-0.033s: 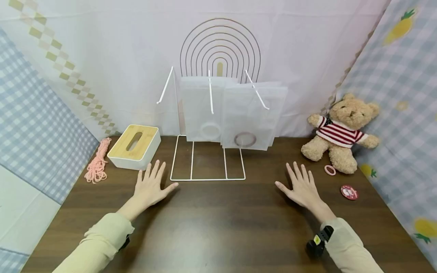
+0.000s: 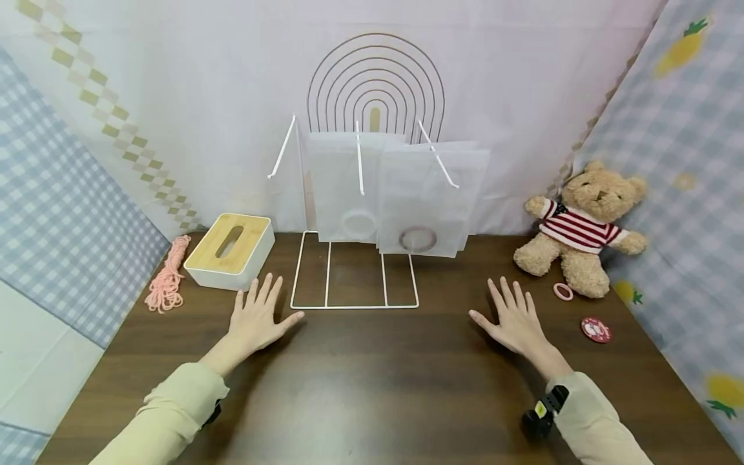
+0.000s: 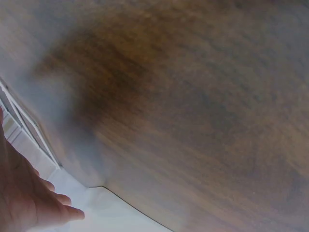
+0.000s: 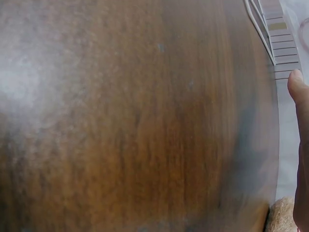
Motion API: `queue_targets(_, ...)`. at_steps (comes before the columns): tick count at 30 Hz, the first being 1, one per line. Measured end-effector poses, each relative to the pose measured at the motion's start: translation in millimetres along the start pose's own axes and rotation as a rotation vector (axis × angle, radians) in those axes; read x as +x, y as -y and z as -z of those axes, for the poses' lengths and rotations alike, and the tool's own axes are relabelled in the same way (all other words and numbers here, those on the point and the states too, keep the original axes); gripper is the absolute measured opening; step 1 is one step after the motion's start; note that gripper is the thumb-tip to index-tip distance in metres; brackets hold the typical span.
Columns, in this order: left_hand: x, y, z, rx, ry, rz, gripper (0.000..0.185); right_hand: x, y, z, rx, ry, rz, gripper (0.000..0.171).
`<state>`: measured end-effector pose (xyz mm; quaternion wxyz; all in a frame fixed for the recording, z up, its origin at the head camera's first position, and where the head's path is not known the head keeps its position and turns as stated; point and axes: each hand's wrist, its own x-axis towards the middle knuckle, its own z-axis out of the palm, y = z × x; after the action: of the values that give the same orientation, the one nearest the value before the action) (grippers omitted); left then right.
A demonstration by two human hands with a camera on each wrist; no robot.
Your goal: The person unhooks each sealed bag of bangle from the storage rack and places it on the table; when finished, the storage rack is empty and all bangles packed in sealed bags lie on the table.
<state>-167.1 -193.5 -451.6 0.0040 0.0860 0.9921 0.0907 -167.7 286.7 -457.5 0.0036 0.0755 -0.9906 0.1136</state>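
Note:
My left hand (image 2: 254, 323) is spread palm down over the brown table, near the front of a tissue box (image 2: 247, 268) with a white body and wooden lid. On the other side, my right hand (image 2: 516, 326) is spread the same way, and neither hand holds anything. Between and behind them stands a white wire rack (image 2: 354, 308) with three prongs. Frosted, see-through bags (image 2: 433, 200) hang from its middle and right prongs; ring shapes show faintly through them. The left prong (image 2: 281, 147) carries nothing. Each wrist view catches only part of its hand.
A bundle of pink cord (image 2: 168, 278) lies left of the tissue box. At the right sits a teddy bear (image 2: 587, 223) in a striped sweater, with a pink ring (image 2: 562, 292) and a round red badge (image 2: 596, 330) in front. Patterned cloth (image 2: 232, 84) encloses the back and sides.

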Motion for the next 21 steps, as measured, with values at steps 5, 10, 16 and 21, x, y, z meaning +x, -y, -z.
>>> queue_targets(5,-2.4,0.3,-0.2,-0.003,-0.003,-0.007,0.091,-1.2,-0.1,0.3,0.001,-0.008,0.001,0.085)
queue_targets(10,-2.1,-0.3,-3.0,-0.021,-0.018,-0.015,0.094,-4.2,-1.4,1.1,-0.011,-0.007,-0.004,0.086)
queue_targets(16,17.2,-6.7,-7.4,-0.072,0.002,-0.032,0.102,2.1,3.9,12.2,0.004,-0.014,-0.015,0.085)
queue_targets(21,37.1,-9.3,-7.3,-0.128,0.091,-0.030,0.111,21.2,21.1,36.1,0.042,-0.045,-0.010,0.083)
